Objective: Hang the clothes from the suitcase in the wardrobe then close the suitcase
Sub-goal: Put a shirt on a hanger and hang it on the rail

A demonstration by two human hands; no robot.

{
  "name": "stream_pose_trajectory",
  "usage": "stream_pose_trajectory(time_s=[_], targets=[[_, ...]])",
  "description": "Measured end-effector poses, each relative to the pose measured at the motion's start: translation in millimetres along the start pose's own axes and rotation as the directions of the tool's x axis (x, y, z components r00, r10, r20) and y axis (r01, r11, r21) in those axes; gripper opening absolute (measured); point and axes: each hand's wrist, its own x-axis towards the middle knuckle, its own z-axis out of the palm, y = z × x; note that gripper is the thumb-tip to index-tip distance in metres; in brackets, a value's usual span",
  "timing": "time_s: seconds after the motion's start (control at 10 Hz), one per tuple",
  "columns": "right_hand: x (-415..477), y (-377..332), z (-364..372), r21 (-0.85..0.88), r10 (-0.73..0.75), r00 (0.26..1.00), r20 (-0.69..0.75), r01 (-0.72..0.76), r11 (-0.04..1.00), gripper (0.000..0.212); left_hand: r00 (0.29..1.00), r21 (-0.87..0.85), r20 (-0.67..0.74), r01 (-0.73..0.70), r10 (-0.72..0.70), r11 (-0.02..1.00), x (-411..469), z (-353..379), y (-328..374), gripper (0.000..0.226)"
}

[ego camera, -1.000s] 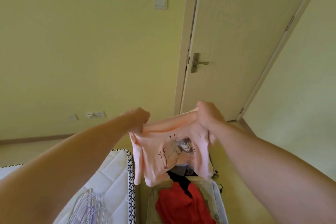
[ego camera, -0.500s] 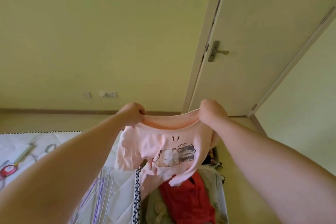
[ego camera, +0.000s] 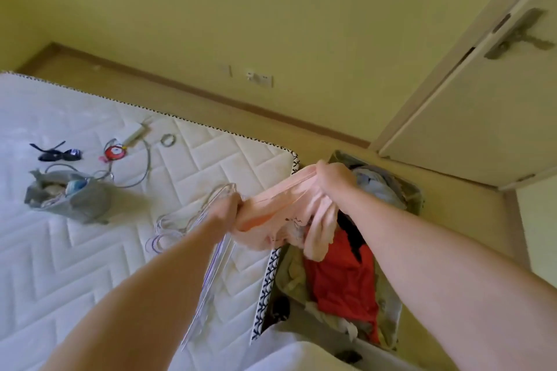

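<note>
Because the pink T-shirt, held mid-frame above the open suitcase with fingers of the left hand and right hand clenched on its top edge, looks light, soft and floppy, gripping both shoulders seems wisest.

Grey pouch, sunglasses and red disc on white mattress

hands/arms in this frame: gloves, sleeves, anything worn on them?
No gloves on the left hand or the right hand. No watch, bracelet or ring shows on either. The left forearm and right forearm are uncovered all the way to the frame edge, so no sleeve is in view. No tape, markings or cables on them.
</note>
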Motion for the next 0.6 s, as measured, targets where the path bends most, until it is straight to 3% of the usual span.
stream_pose_trajectory(time_s=[0.1,0.2,0.4,0.6], targets=[[4,-14,53,-0.035,-0.032,0.995,0.096,0.035,0.999,0.043,0.976,-0.010,-0.031,0.214,-0.214,0.977,-13,0,-46,0.064],[10,-18,104,-0.237,-0.102,0.977,0.186,0.146,0.961,0.041,0.944,0.085,-0.001,0.329,-0.330,0.940,-9,-2,-84,0.040],[10,-9,161,-0.421,-0.143,0.961,0.236,0.234,0.876,0.021,0.899,0.350,-0.007,0.411,-0.437,0.841,-3,4,-125,0.005],[24,12,213,-0.485,-0.111,0.937,0.331,0.269,0.832,0.026,0.883,0.258,-0.140,0.470,-0.448,0.844,36,13,-154,0.016]])
